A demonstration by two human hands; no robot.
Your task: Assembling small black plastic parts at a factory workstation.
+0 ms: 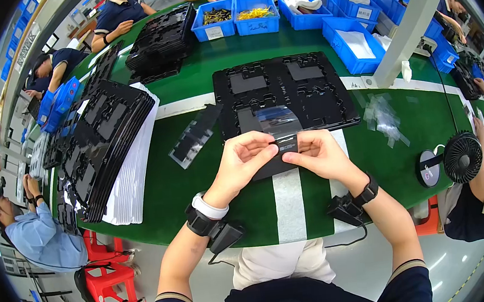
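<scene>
At the frame's centre, our left hand (247, 161) and right hand (322, 153) pinch a dark flat piece (288, 146) whose clear film (276, 116) stands partly off, seemingly unfinished, while loose film strips (384, 120) already lie right of centre on our desk (169, 184).

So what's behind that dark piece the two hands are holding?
Behind the dark piece lies a black moulded tray on the green table. The left hand, right hand and piece hide part of its near edge, so whatever lies there can't be seen.
</scene>
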